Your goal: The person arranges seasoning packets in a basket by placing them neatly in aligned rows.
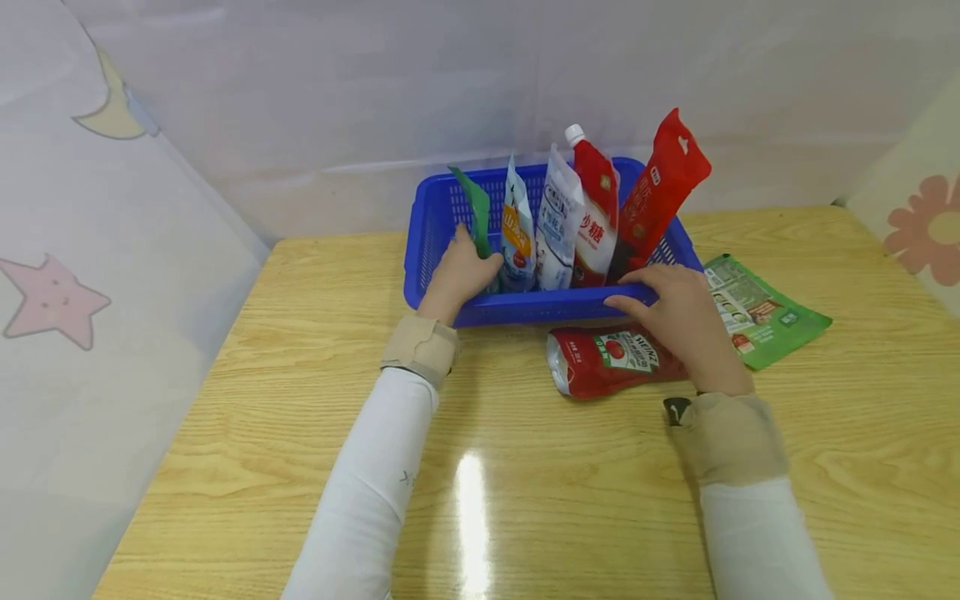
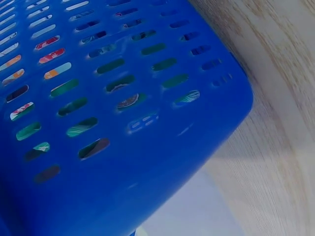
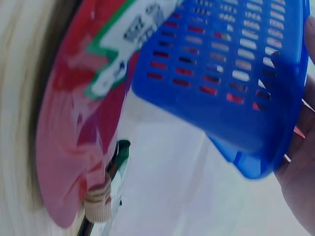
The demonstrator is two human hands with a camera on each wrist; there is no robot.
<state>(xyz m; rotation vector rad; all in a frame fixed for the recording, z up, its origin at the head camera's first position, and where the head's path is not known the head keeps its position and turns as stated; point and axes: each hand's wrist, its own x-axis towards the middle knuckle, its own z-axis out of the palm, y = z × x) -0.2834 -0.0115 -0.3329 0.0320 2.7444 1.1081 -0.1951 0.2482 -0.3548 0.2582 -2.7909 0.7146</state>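
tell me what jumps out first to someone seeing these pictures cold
The blue basket at the far middle of the wooden table stands out, packed with upright pouches; the tall red pouch leans out on the right. The left hand and right hand both hold its near rim. A red ketchup pouch lies flat just before it.

**Where the cameras sit**

The head view looks forward and down over the worktop at the blue basket. Both wrist views press close against that basket's slotted wall, the right also catching the ketchup pouch.
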